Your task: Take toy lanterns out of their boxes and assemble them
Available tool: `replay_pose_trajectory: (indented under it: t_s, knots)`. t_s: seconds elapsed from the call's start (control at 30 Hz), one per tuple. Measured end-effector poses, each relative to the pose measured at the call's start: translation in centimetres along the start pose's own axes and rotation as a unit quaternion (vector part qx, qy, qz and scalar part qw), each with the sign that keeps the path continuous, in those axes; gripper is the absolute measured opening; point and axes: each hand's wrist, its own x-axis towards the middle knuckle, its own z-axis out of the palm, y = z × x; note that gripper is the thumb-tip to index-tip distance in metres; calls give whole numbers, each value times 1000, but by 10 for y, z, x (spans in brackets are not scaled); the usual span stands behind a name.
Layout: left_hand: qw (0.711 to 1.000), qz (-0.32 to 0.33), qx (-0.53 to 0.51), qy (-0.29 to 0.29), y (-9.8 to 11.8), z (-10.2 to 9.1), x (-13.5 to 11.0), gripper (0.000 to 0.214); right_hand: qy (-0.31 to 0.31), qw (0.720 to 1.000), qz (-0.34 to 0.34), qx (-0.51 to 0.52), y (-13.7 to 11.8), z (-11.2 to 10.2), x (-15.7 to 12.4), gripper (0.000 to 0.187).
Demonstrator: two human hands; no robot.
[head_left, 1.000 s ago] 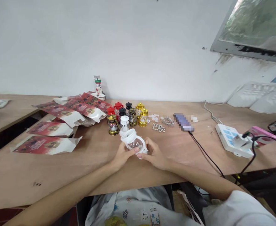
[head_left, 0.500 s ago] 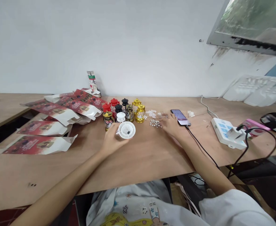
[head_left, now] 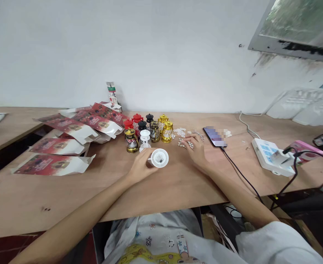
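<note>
In my left hand (head_left: 141, 165) is a small white lantern (head_left: 159, 158), tipped so that its round, hollow base faces me. Something small and dark sits inside that base. My right hand (head_left: 196, 149) is low over a group of small silvery discs (head_left: 184, 143) that look like button cells, with thumb and index finger apart at their edge. Small white pieces (head_left: 180, 131) lie just behind the discs. Several lanterns stand beyond my left hand, among them a white one (head_left: 145, 139), a bronze-coloured one (head_left: 131, 141) and a gold one (head_left: 167, 132).
Red printed cartons (head_left: 54, 164) are piled at the left. A phone (head_left: 213, 137) on a black cable lies right of my right hand. Farther right are a white power strip (head_left: 271, 156) and a pink box (head_left: 306, 152). A white wall (head_left: 178, 55) rises behind the table.
My left hand has moved slightly right and toward me with the white lantern. My right hand has drawn back a little, and its fingers now sit by the silvery discs.
</note>
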Motion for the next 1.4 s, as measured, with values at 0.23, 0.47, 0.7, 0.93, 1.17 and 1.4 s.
replay_pose_trajectory:
  t_s: [0.23, 0.47, 0.7, 0.93, 1.17, 1.4]
  knots:
    - [999, 23, 25, 10, -3, 1, 0, 35, 55, 982, -80, 161, -89, 6, -18, 5]
    - [991, 59, 107, 55, -8, 1, -1, 31, -3, 984, -86, 154, -101, 10, -21, 8]
    - [988, 77, 131, 39, -7, -1, -2, 32, 0, 965, -63, 256, -97, 10, -22, 6]
    - [983, 73, 162, 52, -6, 0, -3, 31, 23, 967, -68, 243, -100, 9, -21, 7]
    - [979, 43, 189, 66, 2, 8, -4, 33, 14, 977, -122, 172, -103, 10, -28, 16]
    - [975, 12, 207, 84, 5, 11, -4, 33, 20, 980, -162, 118, -100, 15, -30, 31]
